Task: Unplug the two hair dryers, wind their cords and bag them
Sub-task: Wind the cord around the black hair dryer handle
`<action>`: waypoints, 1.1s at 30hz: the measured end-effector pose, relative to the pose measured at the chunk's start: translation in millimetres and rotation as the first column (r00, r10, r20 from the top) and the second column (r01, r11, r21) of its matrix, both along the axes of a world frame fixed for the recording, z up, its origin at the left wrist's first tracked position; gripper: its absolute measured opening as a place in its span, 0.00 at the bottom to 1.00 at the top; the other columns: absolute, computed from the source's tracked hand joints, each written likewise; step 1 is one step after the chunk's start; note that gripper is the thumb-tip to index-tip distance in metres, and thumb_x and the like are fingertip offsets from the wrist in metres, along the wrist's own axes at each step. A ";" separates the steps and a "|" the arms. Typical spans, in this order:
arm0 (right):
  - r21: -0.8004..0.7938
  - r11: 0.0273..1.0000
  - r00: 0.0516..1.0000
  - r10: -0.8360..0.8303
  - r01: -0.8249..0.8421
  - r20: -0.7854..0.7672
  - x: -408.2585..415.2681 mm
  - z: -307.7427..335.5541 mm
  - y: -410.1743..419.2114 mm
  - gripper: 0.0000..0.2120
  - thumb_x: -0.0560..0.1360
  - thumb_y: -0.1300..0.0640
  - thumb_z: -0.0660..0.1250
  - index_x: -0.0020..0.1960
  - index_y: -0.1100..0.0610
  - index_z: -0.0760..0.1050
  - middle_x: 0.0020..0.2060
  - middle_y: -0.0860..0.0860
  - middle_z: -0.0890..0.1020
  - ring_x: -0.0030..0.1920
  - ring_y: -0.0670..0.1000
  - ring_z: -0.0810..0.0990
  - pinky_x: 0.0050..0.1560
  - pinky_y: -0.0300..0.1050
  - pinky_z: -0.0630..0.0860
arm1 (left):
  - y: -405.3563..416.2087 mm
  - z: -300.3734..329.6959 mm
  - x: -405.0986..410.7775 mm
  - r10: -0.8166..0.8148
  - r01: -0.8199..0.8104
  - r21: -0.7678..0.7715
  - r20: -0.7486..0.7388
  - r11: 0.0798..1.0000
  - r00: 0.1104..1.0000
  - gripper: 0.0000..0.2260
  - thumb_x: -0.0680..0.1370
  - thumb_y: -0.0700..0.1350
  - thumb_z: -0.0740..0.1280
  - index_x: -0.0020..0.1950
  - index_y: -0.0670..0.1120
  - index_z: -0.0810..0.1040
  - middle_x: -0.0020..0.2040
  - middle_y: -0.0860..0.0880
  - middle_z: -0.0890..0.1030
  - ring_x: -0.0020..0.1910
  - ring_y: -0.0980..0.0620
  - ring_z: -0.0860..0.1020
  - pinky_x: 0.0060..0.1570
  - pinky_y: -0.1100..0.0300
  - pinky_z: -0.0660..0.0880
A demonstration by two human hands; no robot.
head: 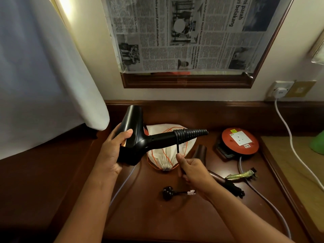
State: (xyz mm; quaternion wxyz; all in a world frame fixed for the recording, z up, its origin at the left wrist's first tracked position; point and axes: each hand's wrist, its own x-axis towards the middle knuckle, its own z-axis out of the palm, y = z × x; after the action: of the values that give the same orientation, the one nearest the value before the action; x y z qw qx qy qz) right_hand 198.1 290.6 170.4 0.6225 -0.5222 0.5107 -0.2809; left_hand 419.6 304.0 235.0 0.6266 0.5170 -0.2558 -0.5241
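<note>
Over the dark desk (175,216), left hand (112,151) grips the black dryer (138,139), right hand (192,171) pinches its cord (178,146), half hiding the brown dryer (199,151).

Warm light is glaring at the upper left beside the curtain (43,67); the desk (157,216) is lying dim, and edges are bending.

My right hand (191,171) covers most of the brown dryer (199,151), so I see only its nozzle and a bit of handle. The black dryer (136,139) hides the top of the white bag (164,155). The grey cable (273,206) runs out at the bottom edge. The reel's (240,141) label print is too small for me to read.
</note>
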 end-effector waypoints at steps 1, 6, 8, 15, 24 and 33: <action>0.009 1.000 1.000 0.015 -0.015 0.025 0.3 -0.5 0.4 0.25 0.79 0.43 0.57 0.31 0.58 0.70 0.20 0.51 0.63 0.20 0.46 0.59 0.22 0.38 0.55 | 0.1 0.3 1.3 -0.001 0.001 0.008 0.002 1.000 1.000 0.15 0.68 0.44 0.70 0.54 0.54 0.80 0.47 0.46 0.84 0.41 0.48 0.84 0.36 0.55 0.80; -0.034 0.998 0.977 0.067 -0.061 0.200 -2.2 -6.6 -3.8 0.16 0.82 0.56 0.56 0.41 0.60 0.76 0.28 0.53 0.64 0.26 0.49 0.62 0.27 0.40 0.61 | -0.6 5.1 4.6 -0.042 0.043 0.018 -0.049 0.999 0.998 0.17 0.70 0.44 0.69 0.59 0.51 0.79 0.46 0.46 0.84 0.40 0.48 0.84 0.38 0.54 0.82; -0.097 0.993 0.985 0.077 -0.062 0.156 -3.2 -9.7 -7.5 0.13 0.81 0.57 0.57 0.44 0.61 0.77 0.28 0.54 0.67 0.29 0.52 0.66 0.33 0.46 0.65 | -0.9 7.0 5.9 -0.074 0.075 0.014 -0.065 0.997 0.995 0.20 0.69 0.45 0.69 0.62 0.49 0.78 0.47 0.45 0.84 0.41 0.48 0.84 0.41 0.52 0.81; -0.189 0.962 0.979 0.202 -0.195 0.017 -7.9 3.0 -23.7 0.16 0.81 0.52 0.58 0.43 0.62 0.76 0.29 0.52 0.67 0.26 0.48 0.66 0.27 0.41 0.66 | -0.8 11.2 8.5 -0.143 0.152 0.063 -0.122 0.986 0.982 0.11 0.78 0.43 0.63 0.59 0.45 0.77 0.36 0.47 0.84 0.32 0.50 0.83 0.31 0.58 0.81; -0.037 0.951 0.951 0.308 -0.308 -0.004 -13.1 15.3 -52.3 0.20 0.77 0.46 0.59 0.33 0.59 0.68 0.19 0.46 0.64 0.19 0.43 0.60 0.20 0.34 0.57 | -2.9 17.9 14.1 -0.247 0.255 0.087 -0.098 0.963 0.964 0.13 0.76 0.44 0.63 0.60 0.45 0.76 0.38 0.45 0.85 0.33 0.50 0.83 0.33 0.58 0.81; 0.041 0.900 0.901 0.435 -0.434 0.007 -34.1 37.3 -83.2 0.10 0.75 0.69 0.61 0.43 0.58 0.77 0.33 0.54 0.76 0.31 0.48 0.72 0.31 0.38 0.68 | -5.4 16.9 26.5 -0.435 0.430 0.116 0.028 0.896 0.900 0.19 0.73 0.47 0.68 0.64 0.53 0.77 0.57 0.38 0.80 0.48 0.44 0.81 0.53 0.47 0.78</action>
State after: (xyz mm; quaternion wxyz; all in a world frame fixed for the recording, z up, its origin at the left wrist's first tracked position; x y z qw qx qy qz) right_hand 164.1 207.4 207.7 0.6797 -0.6101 0.3878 -0.1240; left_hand 446.0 298.7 251.9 0.4589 0.4936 -0.3523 -0.6493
